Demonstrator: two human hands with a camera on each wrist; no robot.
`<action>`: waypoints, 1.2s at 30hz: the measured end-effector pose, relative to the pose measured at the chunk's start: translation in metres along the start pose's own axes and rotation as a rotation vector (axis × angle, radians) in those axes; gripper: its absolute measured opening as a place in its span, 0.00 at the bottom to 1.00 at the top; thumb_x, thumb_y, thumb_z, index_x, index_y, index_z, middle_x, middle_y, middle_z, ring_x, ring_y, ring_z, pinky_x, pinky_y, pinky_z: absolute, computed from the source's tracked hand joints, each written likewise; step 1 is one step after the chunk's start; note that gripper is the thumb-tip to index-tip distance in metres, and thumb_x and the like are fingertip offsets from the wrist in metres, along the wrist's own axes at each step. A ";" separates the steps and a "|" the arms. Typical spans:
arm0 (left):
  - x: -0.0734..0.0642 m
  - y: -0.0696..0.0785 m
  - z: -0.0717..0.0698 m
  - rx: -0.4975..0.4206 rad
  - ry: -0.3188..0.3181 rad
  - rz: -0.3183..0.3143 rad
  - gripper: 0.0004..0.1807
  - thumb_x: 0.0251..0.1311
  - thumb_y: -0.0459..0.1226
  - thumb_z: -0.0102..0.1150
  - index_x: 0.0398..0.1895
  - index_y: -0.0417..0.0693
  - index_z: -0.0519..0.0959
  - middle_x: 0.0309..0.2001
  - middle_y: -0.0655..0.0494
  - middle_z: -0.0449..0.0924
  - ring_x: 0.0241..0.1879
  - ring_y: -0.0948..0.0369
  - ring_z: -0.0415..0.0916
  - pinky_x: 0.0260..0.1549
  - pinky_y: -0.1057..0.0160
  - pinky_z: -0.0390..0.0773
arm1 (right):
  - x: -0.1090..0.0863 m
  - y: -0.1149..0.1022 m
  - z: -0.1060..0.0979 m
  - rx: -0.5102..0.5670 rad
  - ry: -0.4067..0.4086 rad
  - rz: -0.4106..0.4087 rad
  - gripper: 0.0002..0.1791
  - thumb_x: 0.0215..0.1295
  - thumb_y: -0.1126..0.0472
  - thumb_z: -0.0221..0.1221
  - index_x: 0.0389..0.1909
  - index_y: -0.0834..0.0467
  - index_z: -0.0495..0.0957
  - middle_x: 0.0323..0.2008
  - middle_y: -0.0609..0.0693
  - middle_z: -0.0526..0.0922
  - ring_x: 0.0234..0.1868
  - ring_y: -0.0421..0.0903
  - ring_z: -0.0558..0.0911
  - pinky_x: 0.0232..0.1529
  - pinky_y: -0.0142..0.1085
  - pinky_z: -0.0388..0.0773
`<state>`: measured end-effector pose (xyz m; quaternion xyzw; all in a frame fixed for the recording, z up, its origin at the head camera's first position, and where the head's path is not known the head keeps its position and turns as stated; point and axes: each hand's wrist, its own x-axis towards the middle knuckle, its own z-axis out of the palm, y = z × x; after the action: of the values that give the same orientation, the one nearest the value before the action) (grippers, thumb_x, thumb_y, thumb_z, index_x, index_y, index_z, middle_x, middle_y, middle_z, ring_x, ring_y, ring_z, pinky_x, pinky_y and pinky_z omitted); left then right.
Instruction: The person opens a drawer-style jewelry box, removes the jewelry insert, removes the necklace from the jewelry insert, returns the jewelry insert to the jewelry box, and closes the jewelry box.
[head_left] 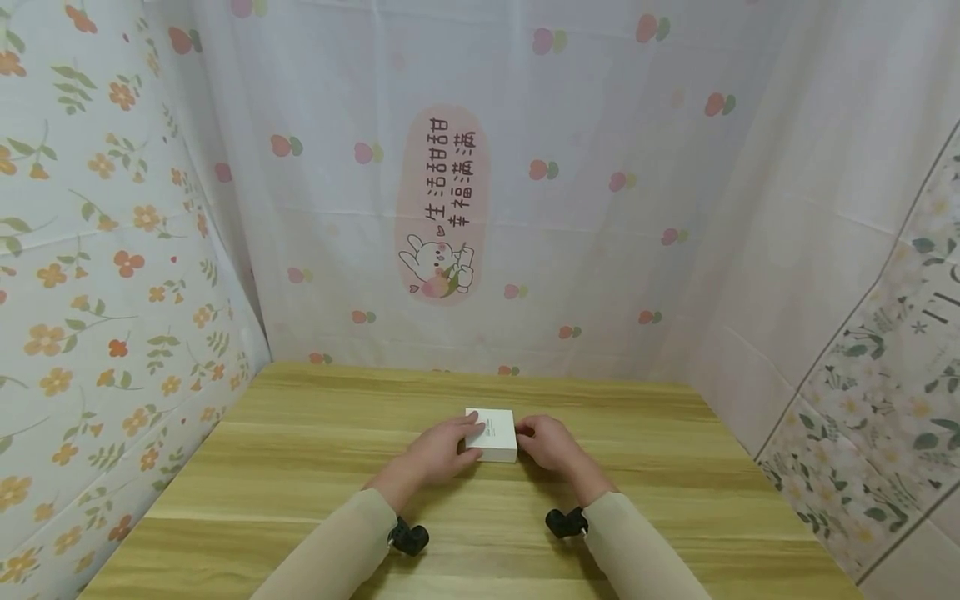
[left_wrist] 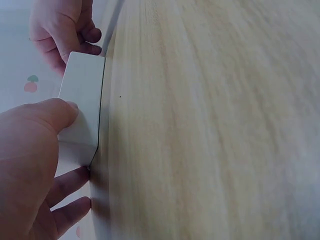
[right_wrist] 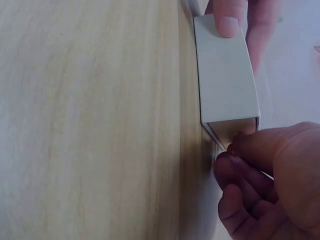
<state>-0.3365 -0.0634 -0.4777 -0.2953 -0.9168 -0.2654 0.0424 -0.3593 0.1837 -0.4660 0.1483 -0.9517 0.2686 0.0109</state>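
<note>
A small white box (head_left: 497, 446) with fine dark print on its top lies flat on the wooden table. My left hand (head_left: 437, 450) grips its left end. In the left wrist view the thumb (left_wrist: 64, 114) presses the near side, while other fingers reach round the end. At the right end, my right hand (head_left: 548, 442) has its fingers curled in. The right wrist view shows a brownish inner face (right_wrist: 235, 129) set within the box's outer walls. Thumb and forefinger of the right hand (right_wrist: 265, 175) pinch right at that end, their tips hiding what lies between.
The wood-grain table (head_left: 315, 517) spreads out on all sides of the box. A printed curtain (head_left: 600, 225) hangs behind its far edge, with flowered cloth (head_left: 112, 275) on the left. Black wrist cameras (head_left: 408, 537) sit under both sleeves.
</note>
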 end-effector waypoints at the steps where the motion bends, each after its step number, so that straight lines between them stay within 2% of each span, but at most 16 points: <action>1: 0.000 0.000 0.000 -0.002 0.001 0.001 0.29 0.78 0.41 0.66 0.76 0.40 0.77 0.80 0.38 0.71 0.78 0.40 0.72 0.77 0.41 0.74 | 0.001 0.001 0.001 -0.007 0.007 0.003 0.09 0.78 0.65 0.64 0.50 0.61 0.91 0.46 0.53 0.93 0.51 0.52 0.89 0.59 0.54 0.87; 12: -0.004 0.003 0.000 -0.015 0.020 -0.003 0.28 0.76 0.40 0.67 0.75 0.40 0.79 0.80 0.38 0.72 0.77 0.40 0.74 0.75 0.40 0.75 | 0.003 0.005 0.008 -0.052 0.051 0.045 0.07 0.78 0.63 0.64 0.42 0.58 0.91 0.40 0.50 0.91 0.41 0.45 0.84 0.51 0.48 0.87; 19: -0.004 0.003 0.000 -0.011 0.028 -0.010 0.28 0.76 0.41 0.67 0.75 0.41 0.79 0.80 0.39 0.72 0.77 0.40 0.74 0.75 0.40 0.76 | 0.003 0.001 0.006 -0.087 0.043 0.058 0.07 0.79 0.62 0.63 0.43 0.58 0.89 0.37 0.50 0.89 0.37 0.45 0.82 0.45 0.45 0.85; 36: -0.002 -0.001 0.002 -0.017 0.016 -0.028 0.28 0.78 0.42 0.66 0.77 0.45 0.78 0.82 0.43 0.70 0.79 0.42 0.72 0.76 0.41 0.74 | 0.002 0.001 0.001 -0.073 0.026 0.071 0.06 0.79 0.61 0.63 0.40 0.55 0.87 0.33 0.48 0.85 0.33 0.44 0.77 0.37 0.39 0.78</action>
<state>-0.3355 -0.0643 -0.4803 -0.2806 -0.9183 -0.2758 0.0434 -0.3611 0.1833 -0.4674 0.1107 -0.9653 0.2358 0.0190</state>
